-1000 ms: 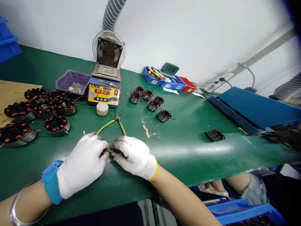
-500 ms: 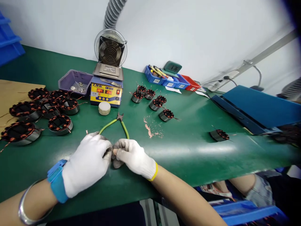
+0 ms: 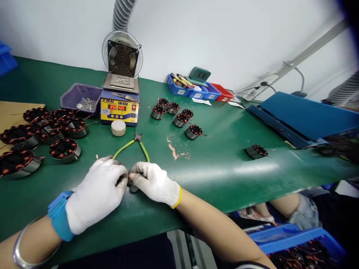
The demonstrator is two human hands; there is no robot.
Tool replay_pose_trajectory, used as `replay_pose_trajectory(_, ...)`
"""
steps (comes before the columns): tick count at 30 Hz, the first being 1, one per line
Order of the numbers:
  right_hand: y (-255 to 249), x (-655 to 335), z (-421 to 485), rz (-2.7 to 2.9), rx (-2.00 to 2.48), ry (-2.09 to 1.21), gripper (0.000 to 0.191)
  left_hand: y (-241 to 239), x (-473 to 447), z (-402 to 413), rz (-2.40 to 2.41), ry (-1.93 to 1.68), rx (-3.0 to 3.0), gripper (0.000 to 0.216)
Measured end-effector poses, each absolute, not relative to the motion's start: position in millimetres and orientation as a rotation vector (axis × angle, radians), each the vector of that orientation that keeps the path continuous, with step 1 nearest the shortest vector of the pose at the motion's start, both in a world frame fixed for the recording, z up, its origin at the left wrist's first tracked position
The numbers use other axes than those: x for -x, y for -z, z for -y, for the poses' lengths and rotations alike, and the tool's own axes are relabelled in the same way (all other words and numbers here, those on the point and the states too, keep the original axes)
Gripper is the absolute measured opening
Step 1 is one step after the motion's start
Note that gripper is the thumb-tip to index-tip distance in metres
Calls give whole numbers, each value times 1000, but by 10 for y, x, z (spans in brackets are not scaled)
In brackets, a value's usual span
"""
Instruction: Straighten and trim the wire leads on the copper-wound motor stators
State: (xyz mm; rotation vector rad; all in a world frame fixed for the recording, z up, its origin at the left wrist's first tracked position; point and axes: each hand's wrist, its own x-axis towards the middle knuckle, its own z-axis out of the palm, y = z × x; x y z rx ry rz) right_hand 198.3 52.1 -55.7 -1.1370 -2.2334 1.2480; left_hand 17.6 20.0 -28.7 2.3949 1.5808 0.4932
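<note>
My left hand (image 3: 98, 192), in a white glove with a blue band at the wrist, is closed, its fingers curled down near the table's front. Fingertip to fingertip with it is my right hand (image 3: 154, 184), in a white glove with a yellow cuff, pinching. Whatever sits between and under the fingers is hidden. Copper wire ends (image 3: 97, 157) poke out beyond my left hand. Green-handled cutting pliers (image 3: 137, 138) lie spread just behind both hands. To the left, several wound motor stators (image 3: 65, 150) with copper leads stand grouped together.
Behind the pliers are a round white pad (image 3: 118, 127), a yellow-blue CM558 unit (image 3: 119, 112) and a purple bin (image 3: 81, 98). Copper clippings (image 3: 174, 151) lie right of centre. More stators (image 3: 194, 131) stand beyond them. A blue crate (image 3: 297, 237) and another person's leg are at lower right.
The camera view has shifted slightly, so everything appears further left. Both hands keep nearly the same pose, fingertips together. The unit's red digits read differently.
</note>
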Motion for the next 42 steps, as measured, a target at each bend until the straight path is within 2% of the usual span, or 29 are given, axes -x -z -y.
replay_pose_trajectory(2, 556, -2018, -549, 2319, 1070, -1072, 11, 278, -173, -200, -1584, -486, -2377, 23)
replay_pose_trajectory(5, 575, -2065, -590, 2530, 834, -447, 28, 267, -166, -197, -1592, -472, -2364, 24)
replay_pose_trajectory(7, 582, -2071, -600, 2619, 677, -157, 22, 266, -162, -195, -1594, -471, -2361, 24)
replay_pose_trajectory(10, 559, -2058, -598, 2705, 599, 66, 18, 273, -156, -197, -1601, -478, -2362, 24)
replay_pose_trajectory(14, 521, -2041, -578, 2764, 606, 137, 18, 282, -154, -202, -1588, -484, -2385, 24)
replay_pose_trajectory(17, 541, -1989, -528, 2738, 777, -132, 17, 279, -161, -198, -1578, -487, -2404, 24)
replay_pose_trajectory(18, 556, -1961, -506, 2659, 912, -359, 16, 277, -164, -196, -1576, -486, -2410, 24)
replay_pose_trajectory(22, 600, -1873, -457, 1959, 1289, -1625, 22, 278, -175, -191, -1583, -472, -2418, 25)
replay_pose_trajectory(23, 601, -1878, -464, 1853, 1275, -1811, 24, 281, -178, -191, -1587, -469, -2414, 25)
replay_pose_trajectory(24, 596, -1897, -479, 1850, 1252, -1851, 24, 283, -180, -191, -1591, -470, -2410, 24)
replay_pose_trajectory(26, 581, -1965, -526, 2092, 1219, -1491, 20, 285, -182, -192, -1592, -479, -2403, 23)
replay_pose_trajectory(30, 554, -2087, -611, 2561, 807, -262, 23, 276, -178, -193, -1584, -469, -2401, 24)
replay_pose_trajectory(32, 538, -2092, -621, 2666, 600, 29, 19, 271, -174, -195, -1583, -465, -2405, 24)
replay_pose_trajectory(34, 519, -2068, -609, 2741, 550, 140, 19, 272, -171, -195, -1582, -468, -2412, 24)
replay_pose_trajectory(36, 503, -2034, -575, 2800, 582, 78, 18, 280, -169, -194, -1577, -466, -2422, 24)
replay_pose_trajectory(38, 500, -1996, -527, 2771, 725, -204, 16, 292, -164, -194, -1570, -461, -2432, 23)
replay_pose_trajectory(40, 514, -1958, -485, 2544, 985, -806, 16, 301, -149, -205, -1508, -456, -2447, 23)
replay_pose_trajectory(42, 535, -1930, -477, 2066, 1183, -1532, 14, 296, -118, -228, -1382, -455, -2475, 23)
